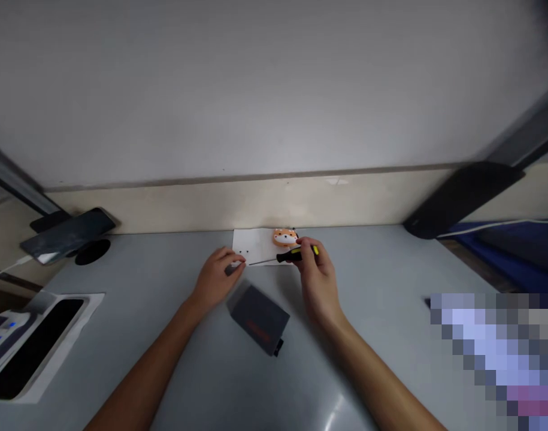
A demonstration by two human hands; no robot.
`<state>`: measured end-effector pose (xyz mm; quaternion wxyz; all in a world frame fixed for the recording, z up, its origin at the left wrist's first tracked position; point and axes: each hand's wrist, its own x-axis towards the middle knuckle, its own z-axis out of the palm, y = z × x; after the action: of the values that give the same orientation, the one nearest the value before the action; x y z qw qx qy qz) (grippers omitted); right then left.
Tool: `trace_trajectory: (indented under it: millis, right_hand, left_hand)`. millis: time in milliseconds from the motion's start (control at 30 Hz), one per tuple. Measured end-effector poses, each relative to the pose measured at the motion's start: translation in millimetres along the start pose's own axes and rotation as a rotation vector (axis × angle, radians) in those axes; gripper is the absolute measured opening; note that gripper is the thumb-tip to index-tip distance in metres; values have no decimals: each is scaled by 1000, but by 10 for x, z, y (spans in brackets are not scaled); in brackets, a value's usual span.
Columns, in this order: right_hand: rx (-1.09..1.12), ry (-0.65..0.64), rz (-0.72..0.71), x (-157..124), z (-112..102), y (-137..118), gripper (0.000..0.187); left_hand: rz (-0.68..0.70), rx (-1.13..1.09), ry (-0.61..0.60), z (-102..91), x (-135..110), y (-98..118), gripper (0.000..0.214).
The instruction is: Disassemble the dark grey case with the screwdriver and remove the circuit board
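My right hand (317, 278) grips a screwdriver (293, 255) by its black and yellow handle, its thin shaft pointing left. Close to the shaft's tip, the fingertips of my left hand (217, 278) are pinched together; whatever they hold is too small to make out. Both hands are over the edges of a white sheet of paper (258, 240). A few tiny dark pieces lie on that sheet, and an orange and white animal-face item (284, 238) sits at its right end. Nearer to me, a dark grey box-like case (261, 319) with faint red lettering lies at an angle, a small black piece at its corner.
At the left, a phone (71, 233) leans on a stand with a white cable. Below it lies a dark-screened device (35, 350) on white paper. A black upright object (462, 197) stands at the back right. A pale board (175, 206) borders the grey table (157, 287).
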<state>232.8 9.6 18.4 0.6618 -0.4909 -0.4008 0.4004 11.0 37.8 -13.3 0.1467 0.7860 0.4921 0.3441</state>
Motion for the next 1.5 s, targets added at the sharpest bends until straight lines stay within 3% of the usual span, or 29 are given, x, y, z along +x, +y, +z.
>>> trace_trajectory:
  millis: [233, 533, 733, 1033, 1167, 1333, 1433, 1500]
  right_hand:
    - [14, 30, 15, 19, 1, 58, 34]
    - [-66, 22, 12, 3, -9, 70, 40]
    - [-159, -45, -20, -45, 34, 138, 42]
    - [-277, -89, -283, -157, 94, 114, 22]
    - [-288, -25, -290, -124, 68, 93, 23]
    - [-194, 74, -170, -1, -29, 51, 29]
    - [-124, 170, -167, 69, -106, -20, 27]
    - [-82, 231, -192, 101, -160, -73, 26]
  left_hand:
    - [58, 203, 10, 59, 82, -71, 20]
    - [-91, 79, 103, -8, 13, -87, 22]
    - [-31, 126, 54, 13, -6, -81, 26]
    - [-1, 215, 45, 30, -16, -84, 32]
    - [9, 215, 65, 48, -23, -97, 31]
    - [34, 140, 101, 41, -12, -71, 30]
    - [-9, -14, 128, -73, -35, 85, 25]
    - [-33, -138, 30, -203, -86, 257, 20]
